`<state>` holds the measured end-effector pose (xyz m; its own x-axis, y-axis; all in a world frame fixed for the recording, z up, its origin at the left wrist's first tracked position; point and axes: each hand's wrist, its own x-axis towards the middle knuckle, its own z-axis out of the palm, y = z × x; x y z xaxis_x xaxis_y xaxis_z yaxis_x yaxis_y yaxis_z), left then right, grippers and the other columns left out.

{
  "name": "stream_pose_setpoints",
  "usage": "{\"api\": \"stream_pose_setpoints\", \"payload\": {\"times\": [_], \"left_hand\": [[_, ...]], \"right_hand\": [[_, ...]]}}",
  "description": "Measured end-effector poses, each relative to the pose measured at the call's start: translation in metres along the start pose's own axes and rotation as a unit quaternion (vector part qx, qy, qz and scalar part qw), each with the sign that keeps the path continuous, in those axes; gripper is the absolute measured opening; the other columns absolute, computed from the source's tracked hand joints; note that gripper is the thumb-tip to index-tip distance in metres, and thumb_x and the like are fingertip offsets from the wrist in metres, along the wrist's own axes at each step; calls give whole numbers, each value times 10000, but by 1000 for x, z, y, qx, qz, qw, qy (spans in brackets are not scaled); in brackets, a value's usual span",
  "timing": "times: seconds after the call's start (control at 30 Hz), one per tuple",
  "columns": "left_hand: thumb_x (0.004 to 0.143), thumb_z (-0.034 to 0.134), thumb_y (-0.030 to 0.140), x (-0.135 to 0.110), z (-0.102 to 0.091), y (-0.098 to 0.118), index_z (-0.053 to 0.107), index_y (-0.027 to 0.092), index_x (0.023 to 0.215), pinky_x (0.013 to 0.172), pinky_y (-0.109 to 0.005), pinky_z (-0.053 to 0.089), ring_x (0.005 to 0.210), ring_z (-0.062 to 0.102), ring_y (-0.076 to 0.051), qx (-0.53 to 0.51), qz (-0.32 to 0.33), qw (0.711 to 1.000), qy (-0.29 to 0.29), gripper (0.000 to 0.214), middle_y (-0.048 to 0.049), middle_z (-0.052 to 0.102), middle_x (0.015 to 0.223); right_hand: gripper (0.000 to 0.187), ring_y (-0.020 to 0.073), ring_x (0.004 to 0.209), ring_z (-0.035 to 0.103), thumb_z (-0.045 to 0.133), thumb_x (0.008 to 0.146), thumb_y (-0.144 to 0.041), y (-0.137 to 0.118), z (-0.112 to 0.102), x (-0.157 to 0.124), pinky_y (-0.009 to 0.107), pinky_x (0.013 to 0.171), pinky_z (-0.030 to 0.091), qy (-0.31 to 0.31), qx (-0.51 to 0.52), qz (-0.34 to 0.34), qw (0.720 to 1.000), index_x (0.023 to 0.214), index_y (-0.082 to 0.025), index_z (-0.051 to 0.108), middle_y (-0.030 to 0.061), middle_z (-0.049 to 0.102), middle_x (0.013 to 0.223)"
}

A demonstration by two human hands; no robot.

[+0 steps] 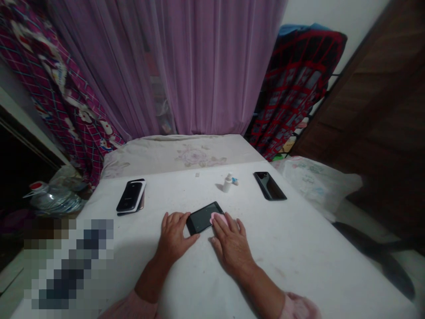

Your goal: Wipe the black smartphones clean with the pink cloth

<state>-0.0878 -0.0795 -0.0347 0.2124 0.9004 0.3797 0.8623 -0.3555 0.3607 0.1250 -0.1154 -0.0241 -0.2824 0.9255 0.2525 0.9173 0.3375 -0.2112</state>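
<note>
A dark smartphone (200,219) lies screen up on the white-covered table, tilted with its right end farther away. My left hand (173,235) grips its left end, fingers at the far corner and thumb at the near one. Under the fingers of my right hand (229,239) is a small pink cloth (218,216), pressed onto the right part of the screen. Beyond the phone stands a small white spray bottle (227,182), with a small blue and white item (235,181) beside it.
Several phones lie in a stack (130,196) at the left. Another dark phone (270,186) rests at the right. A small pale square (197,175) sits farther back. Beside the table are a large clear water bottle (55,198) and a white plastic bag (315,181).
</note>
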Motion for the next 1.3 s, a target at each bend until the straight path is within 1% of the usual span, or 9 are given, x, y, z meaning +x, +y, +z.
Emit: {"api": "stream_pose_setpoints", "payload": {"times": [0.17,0.27,0.53,0.67,0.77,0.87,0.93,1.13,1.3], "left_hand": [[709,728,377,0,0,1,574,220,1194,1119,-578,268,1074,591,-280,1,-2,1000,-4,532,-72,632,1074],[708,731,390,1,-2,1,578,225,1193,1121,-575,268,1072,592,-277,3,1,1000,-10,535,-70,630,1072],[718,707,397,3,-10,2,622,222,1173,1125,-588,257,1055,594,-284,13,20,1000,-12,495,-76,633,1062],[720,698,411,4,-11,2,630,223,1175,1125,-592,262,1067,588,-291,9,17,1000,-20,497,-82,630,1084],[724,693,408,5,-10,0,629,221,1179,1123,-591,266,1074,587,-291,4,19,999,-27,495,-84,631,1086],[730,686,403,5,-9,-2,623,238,1191,1128,-583,267,1086,583,-288,0,26,999,-30,494,-76,632,1098],[729,686,403,5,-8,-3,618,241,1201,1129,-579,268,1089,582,-286,-3,29,999,-32,503,-74,631,1101],[737,683,401,6,-8,-5,601,226,1222,1128,-585,264,1101,576,-282,-15,32,998,-54,522,-77,620,1115],[733,685,401,7,-8,-5,602,244,1221,1132,-578,255,1101,574,-282,-19,31,998,-58,520,-71,620,1114]], "right_hand": [[492,353,1367,365,462,941,-287,10,5,0,599,1051,302,40,-25,46,998,1425,-197,453,82,467,1474],[461,327,1320,422,418,946,-229,16,8,2,553,1017,358,60,-11,62,996,1399,-179,486,95,506,1441],[359,225,1075,615,414,950,-285,41,5,11,387,934,513,117,172,13,978,1147,-190,699,119,673,1175],[346,216,1071,646,427,912,-237,55,-4,16,383,937,529,76,250,9,965,1087,-218,724,92,702,1137],[336,198,984,677,473,848,-192,63,-11,21,331,859,554,28,278,9,960,1071,-211,723,81,710,1083],[280,165,794,685,523,866,-222,63,-13,29,274,725,554,6,260,20,965,1064,-219,720,59,707,940],[240,153,744,668,524,909,-264,60,-12,34,255,687,536,19,224,-2,974,1021,-222,731,53,694,878],[287,160,850,652,455,982,-268,61,-6,35,248,751,526,67,132,-116,982,1032,-211,731,84,701,950],[270,161,835,641,478,974,-258,55,-6,34,240,731,515,54,94,-116,987,980,-210,744,77,702,892]]}}
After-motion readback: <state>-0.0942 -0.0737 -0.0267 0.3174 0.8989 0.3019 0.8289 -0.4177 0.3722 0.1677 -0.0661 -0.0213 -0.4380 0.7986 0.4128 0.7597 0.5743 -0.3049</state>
